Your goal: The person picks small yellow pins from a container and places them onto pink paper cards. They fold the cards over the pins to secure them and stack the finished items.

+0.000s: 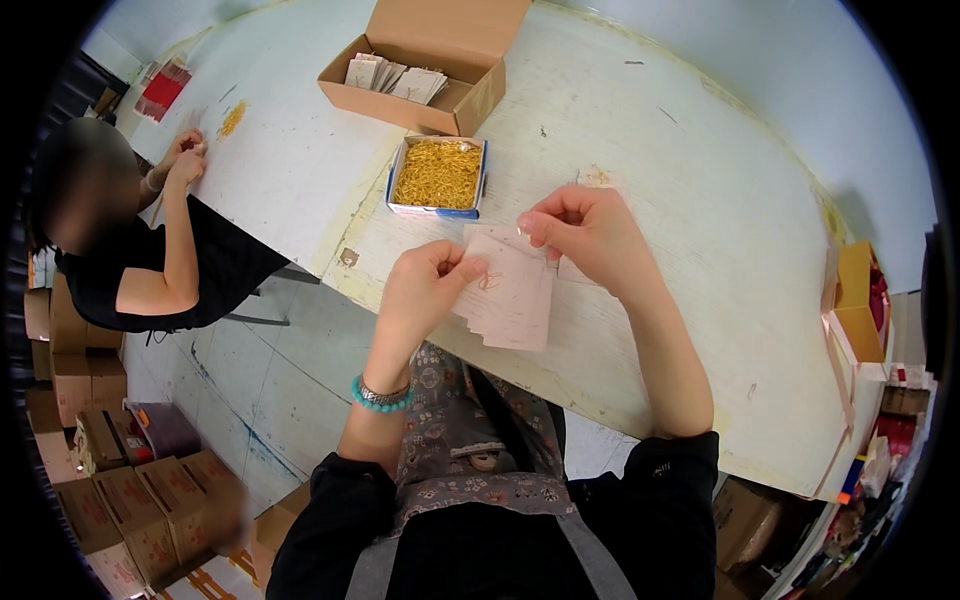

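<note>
Head view: a fanned stack of pale cards (518, 318) is held in the grip of the left hand (420, 285), pinched narrowly at its left edge between thumb and curled fingers, by the near edge of the pale surface (740, 350). A looped brown mark (488, 282) is shown on the top card. To the right of that grip, over the upper part of the stack, the right hand (595, 240) is held with thumb and fingertips closed in a narrow pinch; whether anything small is held there cannot be told. Beyond both grips, an open blue-and-white box (432, 211) is filled with small gold-coloured pieces (437, 172), too fine to be told exactly. Farther beyond, more cards (418, 86) are contained in an open cardboard box (390, 108). Well to the left of the left grip, a co-worker (125, 270) is placed beside the surface, hands (186, 160) near a small gold heap (232, 118).
</note>
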`<state>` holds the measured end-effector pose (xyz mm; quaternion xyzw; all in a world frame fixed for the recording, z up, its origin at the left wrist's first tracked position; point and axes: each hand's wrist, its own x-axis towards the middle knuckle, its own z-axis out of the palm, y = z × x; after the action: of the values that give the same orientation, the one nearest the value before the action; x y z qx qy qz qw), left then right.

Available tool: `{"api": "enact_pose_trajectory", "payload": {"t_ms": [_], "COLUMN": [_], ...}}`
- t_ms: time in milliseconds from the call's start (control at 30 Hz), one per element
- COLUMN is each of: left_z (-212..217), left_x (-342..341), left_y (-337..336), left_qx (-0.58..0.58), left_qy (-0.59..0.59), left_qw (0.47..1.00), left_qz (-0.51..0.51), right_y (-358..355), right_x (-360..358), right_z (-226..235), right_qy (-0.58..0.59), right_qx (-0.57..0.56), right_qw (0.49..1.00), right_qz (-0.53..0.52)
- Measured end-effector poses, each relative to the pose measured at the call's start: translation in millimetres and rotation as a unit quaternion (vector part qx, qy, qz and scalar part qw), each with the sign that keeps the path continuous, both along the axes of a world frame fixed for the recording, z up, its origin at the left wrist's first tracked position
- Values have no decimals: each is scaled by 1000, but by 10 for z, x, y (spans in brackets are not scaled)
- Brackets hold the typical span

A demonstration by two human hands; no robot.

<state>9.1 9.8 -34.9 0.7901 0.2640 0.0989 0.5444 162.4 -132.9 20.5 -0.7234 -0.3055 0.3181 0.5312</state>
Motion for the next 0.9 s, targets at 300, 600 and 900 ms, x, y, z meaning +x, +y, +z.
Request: {"api": "enact_pose_trajectory", "payload": {"t_ms": [300,600,900], "left_z": [383,413,468], "left_x": [-87,-83,-66], "left_y": [-282,-342,-438], "left_qx": [191,243,291], "left_qy": [-53,-142,-138], "left_qw": [976,957,946], "left_qz": [96,70,25], "right_y": [64,25,89], "right_x": [-52,-80,-264], "right_z": [-151,-79,-152], "right_qy": [6,-27,-300], "right_qx": [-16,-27,215], "right_qw": [999,998,926], "right_qz": [41,57,-78]}}
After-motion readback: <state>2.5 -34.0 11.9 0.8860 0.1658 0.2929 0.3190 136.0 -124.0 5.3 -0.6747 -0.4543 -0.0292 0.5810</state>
